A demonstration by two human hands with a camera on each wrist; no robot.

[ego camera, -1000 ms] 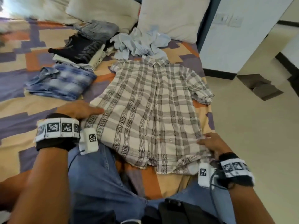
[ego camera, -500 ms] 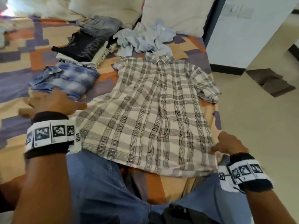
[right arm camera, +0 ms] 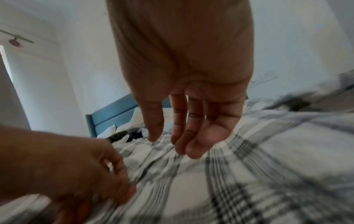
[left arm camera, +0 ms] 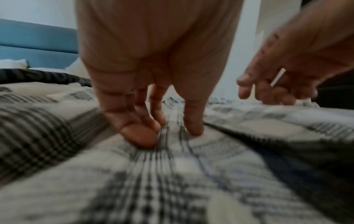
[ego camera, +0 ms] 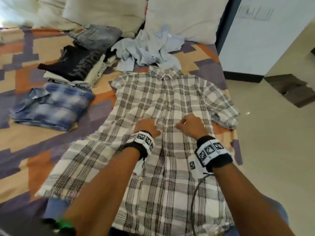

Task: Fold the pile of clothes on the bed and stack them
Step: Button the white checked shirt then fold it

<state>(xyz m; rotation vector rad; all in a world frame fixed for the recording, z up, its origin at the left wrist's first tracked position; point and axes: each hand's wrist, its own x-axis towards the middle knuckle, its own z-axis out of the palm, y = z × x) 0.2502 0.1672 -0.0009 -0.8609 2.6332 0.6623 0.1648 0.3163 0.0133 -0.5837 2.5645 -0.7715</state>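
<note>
A cream and grey plaid shirt (ego camera: 170, 193) lies spread flat, front up, on the patterned bedspread (ego camera: 34, 142). Both hands are at its middle, on either side of the button line. My left hand (ego camera: 147, 124) presses its fingertips into the fabric, and the left wrist view shows the left hand (left arm camera: 166, 133) with fingers pointing down onto the plaid shirt (left arm camera: 172, 189). My right hand (ego camera: 187, 123) hovers just above the cloth. In the right wrist view the right hand (right arm camera: 176, 145) has relaxed, straight fingers and holds nothing above the shirt (right arm camera: 268, 166).
A folded blue plaid shirt (ego camera: 52, 108) lies to the left. Behind it is a folded stack topped by a black tee (ego camera: 76, 65), then grey jeans (ego camera: 97, 36). A crumpled pale blue shirt (ego camera: 148, 50) lies by the pillows (ego camera: 184, 16). The floor (ego camera: 272, 150) starts at the bed's right edge.
Both hands left the shirt's lower left side and lower right hem and came together at its middle. The shirt now lies flatter and nearer to me.
</note>
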